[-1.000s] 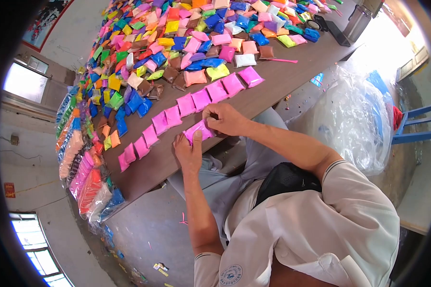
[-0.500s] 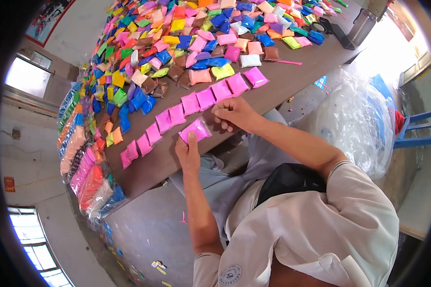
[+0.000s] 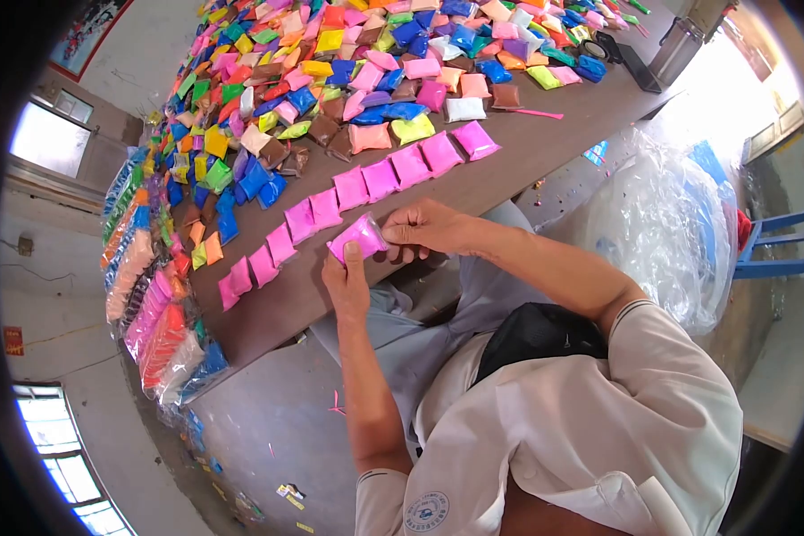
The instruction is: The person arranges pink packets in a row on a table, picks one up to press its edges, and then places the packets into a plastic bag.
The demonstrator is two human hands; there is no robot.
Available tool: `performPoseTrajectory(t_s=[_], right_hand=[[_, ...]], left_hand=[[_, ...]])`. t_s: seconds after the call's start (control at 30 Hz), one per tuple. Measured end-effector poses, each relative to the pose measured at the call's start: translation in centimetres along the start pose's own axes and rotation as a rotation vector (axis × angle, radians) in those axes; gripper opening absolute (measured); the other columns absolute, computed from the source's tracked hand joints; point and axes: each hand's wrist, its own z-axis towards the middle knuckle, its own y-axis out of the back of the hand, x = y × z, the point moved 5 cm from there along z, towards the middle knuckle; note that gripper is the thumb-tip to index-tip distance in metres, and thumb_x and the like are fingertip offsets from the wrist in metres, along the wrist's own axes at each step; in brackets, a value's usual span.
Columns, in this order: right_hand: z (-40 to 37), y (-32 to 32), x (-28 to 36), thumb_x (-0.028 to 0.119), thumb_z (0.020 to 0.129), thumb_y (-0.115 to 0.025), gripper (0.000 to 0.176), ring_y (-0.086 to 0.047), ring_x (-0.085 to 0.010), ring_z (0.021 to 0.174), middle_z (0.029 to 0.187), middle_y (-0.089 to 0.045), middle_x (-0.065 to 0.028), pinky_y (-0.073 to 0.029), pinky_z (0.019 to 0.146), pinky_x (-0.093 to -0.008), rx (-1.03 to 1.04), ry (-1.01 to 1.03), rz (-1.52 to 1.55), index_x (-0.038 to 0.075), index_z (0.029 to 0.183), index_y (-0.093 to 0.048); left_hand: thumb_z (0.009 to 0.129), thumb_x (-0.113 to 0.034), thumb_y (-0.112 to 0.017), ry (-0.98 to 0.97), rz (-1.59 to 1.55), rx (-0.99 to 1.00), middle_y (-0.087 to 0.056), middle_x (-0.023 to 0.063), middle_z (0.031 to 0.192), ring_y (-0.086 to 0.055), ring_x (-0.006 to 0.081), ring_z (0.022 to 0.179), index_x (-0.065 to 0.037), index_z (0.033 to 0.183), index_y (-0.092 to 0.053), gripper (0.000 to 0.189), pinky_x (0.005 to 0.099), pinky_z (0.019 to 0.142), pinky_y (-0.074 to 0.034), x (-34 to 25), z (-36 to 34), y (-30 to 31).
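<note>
My left hand (image 3: 348, 281) is closed round a pink packet (image 3: 359, 238) in clear wrap, its thumb lying on the packet's face. My right hand (image 3: 420, 230) pinches the packet's right end between thumb and fingers. Just beyond them, a slanting row of several pink packets (image 3: 350, 188) lies on the brown table (image 3: 268, 326), running from lower left to upper right.
A large heap of coloured packets (image 3: 330, 67) covers the far side. Clear bags of packets (image 3: 156, 330) hang at the left edge. A metal flask (image 3: 677, 54) and a black stand (image 3: 639, 67) are at the right, above a large plastic bag (image 3: 661, 232).
My right hand has moved left and now grips the packet's end; before, it was just off it. The packet is tilted slightly differently, and the view has shifted a little.
</note>
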Motion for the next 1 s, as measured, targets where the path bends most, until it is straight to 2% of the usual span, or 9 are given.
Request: performPoseTrajectory(t_s=[0.4,0.7,1.0], right_hand=[[0.9,0.7,0.8,0.043,0.099,-0.06,0.033,-0.061,-0.0039,0.063,0.076,-0.068,0.0008,-0.046,0.05,-0.0176,-0.029,-0.071,0.148,0.011,0.093,-0.07],[1.5,0.8,0.2,0.04,0.099,-0.061,0.032,-0.062,-0.0047,0.066,0.077,-0.067,0.0008,-0.047,0.052,-0.0178,0.016,-0.047,0.201,0.011,0.09,-0.07],[1.6,0.9,0.0,0.039,0.099,-0.061,0.03,-0.063,-0.0057,0.065,0.077,-0.068,0.0002,-0.047,0.051,-0.0183,-0.025,-0.068,0.241,0.011,0.091,-0.07]], left_hand=[[0.102,-0.041,-0.051,-0.039,0.029,-0.013,-0.067,0.0184,0.099,-0.061,0.0332,0.093,0.003,0.107,-0.063,0.046,0.0453,0.084,-0.045,-0.2,-0.1,-0.3],[0.102,-0.041,-0.05,-0.064,0.053,-0.001,-0.066,0.019,0.097,-0.06,0.0346,0.092,0.003,0.105,-0.063,0.046,0.0457,0.084,-0.044,-0.6,-0.1,-0.4],[0.102,-0.042,-0.05,-0.043,0.062,0.017,-0.066,0.0198,0.1,-0.06,0.036,0.095,0.003,0.106,-0.064,0.047,0.0464,0.086,-0.044,-0.7,-0.1,-0.5]])
